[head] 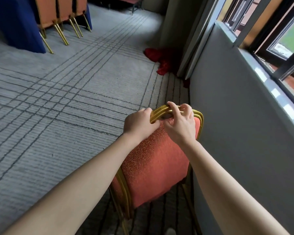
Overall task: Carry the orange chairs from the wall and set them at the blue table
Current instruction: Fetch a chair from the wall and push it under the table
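Three orange chairs (58, 12) sit at the blue table (12, 22); left hand (139, 123) and right hand (180, 126) both grip the gold top rail (155, 115) of another chair (156, 163) beside the wall (236, 116), carry pending.

L hand (139, 123) and R hand (180, 126) bare, forearms (85, 180) bare to frame edge (dark sliver (121, 135) by L wrist, unclear).

chair (153, 160): orange, scroll-patterned | frame (201, 122): gold | carpet (58, 99): grey, dark grid lines | cloth (161, 60): red
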`<state>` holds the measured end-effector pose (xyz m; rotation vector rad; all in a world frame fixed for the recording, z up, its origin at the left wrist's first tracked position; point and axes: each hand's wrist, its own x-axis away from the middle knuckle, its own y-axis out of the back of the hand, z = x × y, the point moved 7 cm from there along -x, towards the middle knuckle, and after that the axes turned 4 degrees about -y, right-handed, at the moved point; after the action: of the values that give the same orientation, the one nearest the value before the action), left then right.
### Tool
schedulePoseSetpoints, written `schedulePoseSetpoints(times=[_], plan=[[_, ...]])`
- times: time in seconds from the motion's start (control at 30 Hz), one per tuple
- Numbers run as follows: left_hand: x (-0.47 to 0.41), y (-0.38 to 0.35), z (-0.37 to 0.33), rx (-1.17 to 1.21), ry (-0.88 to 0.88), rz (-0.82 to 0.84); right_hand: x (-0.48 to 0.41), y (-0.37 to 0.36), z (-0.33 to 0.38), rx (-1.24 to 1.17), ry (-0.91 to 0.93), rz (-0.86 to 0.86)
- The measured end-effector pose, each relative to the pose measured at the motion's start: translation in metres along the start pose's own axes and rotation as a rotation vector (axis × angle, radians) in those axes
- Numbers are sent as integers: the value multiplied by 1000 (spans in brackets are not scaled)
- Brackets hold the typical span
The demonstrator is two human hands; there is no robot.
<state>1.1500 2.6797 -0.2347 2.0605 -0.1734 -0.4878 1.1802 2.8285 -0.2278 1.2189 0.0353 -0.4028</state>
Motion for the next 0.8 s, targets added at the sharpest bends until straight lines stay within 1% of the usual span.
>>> schedulePoseSetpoints(times=[0.07, 0.13, 0.2, 0.3, 0.43, 0.6, 0.8], plan=[[0, 2, 2, -33, 21, -24, -5, -8, 3, -33, 60, -2], [-1, 4, 5, -74, 52, -48, -17, -9, 5, -104, 117, -51], [-3, 7, 9, -125, 98, -71, -36, -10, 2, -80, 199, -96], [-6, 5, 15, -202, 193, -111, -70, -23, -10, 1, 290, -35], [-10, -1, 20, -294, 377, -210, -92, -35, -11, -112, 428, -37], [-13, -4, 23, -304, 543, -250, -99, -40, -10, -213, 473, -33], [-10, -5, 17, -360, 623, -261, -102, -40, -12, -253, 534, -30]])
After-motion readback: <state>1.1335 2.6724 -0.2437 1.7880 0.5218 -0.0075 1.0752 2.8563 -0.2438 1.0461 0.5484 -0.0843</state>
